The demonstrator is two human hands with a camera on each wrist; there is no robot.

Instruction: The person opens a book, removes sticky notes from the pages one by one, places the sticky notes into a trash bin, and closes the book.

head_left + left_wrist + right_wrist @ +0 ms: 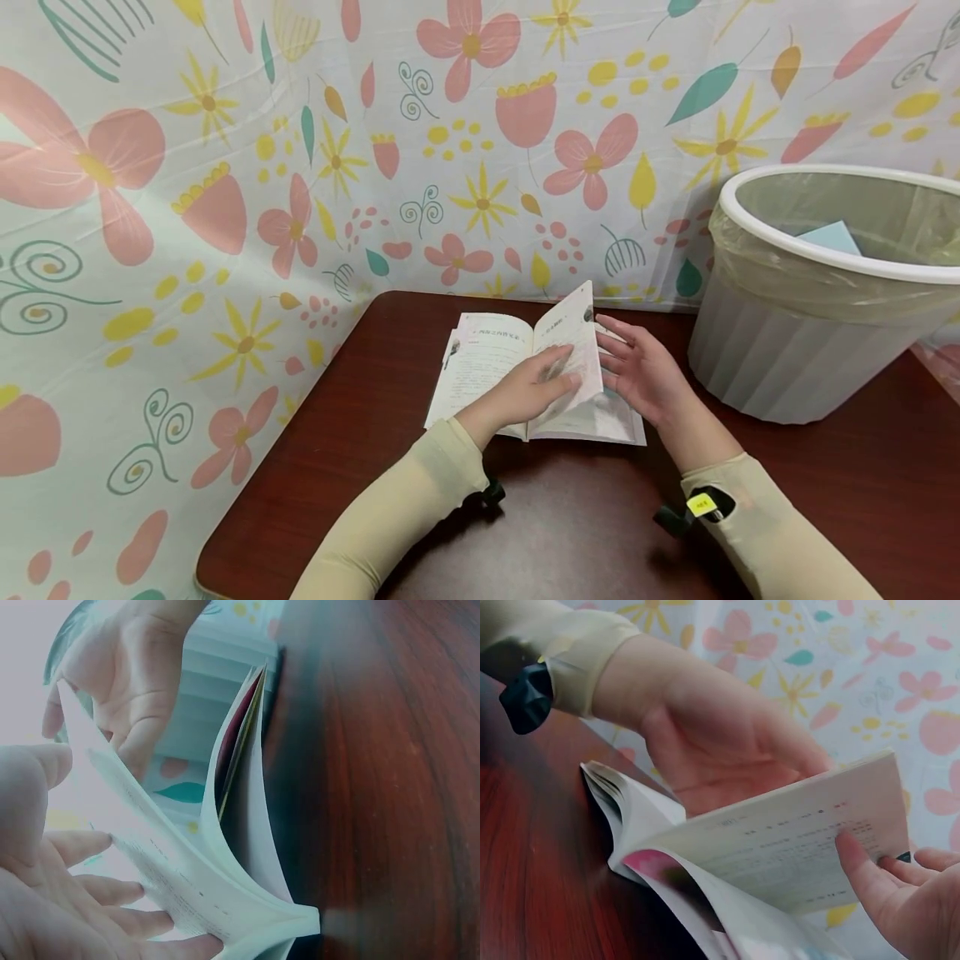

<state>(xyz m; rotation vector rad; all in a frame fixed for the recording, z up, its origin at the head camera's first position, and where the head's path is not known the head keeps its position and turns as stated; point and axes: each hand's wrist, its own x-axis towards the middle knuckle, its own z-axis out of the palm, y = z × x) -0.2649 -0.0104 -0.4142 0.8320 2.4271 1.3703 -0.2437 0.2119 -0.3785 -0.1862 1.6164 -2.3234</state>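
An open book [480, 379] with printed text lies on the table. Raised upright from its right half stands a section of pages [572, 312], tilted between my two hands. My left hand [528, 392] reaches over the book with its fingers lightly bent and touching the left face of those pages. In the left wrist view the spread left fingers [124, 892] lie along the printed side. On the other side my right hand [648, 375] has its fingers extended, fingertips right at the pages' outer edge. One right fingertip [849, 844] meets the printed face in the right wrist view.
A ribbed pale waste bin [765, 358] with a white rim and plastic liner stands on the right side of the table [360, 400]. Something light blue [832, 237] shows inside it. A flower-printed cloth [480, 167] hangs behind and left of the table.
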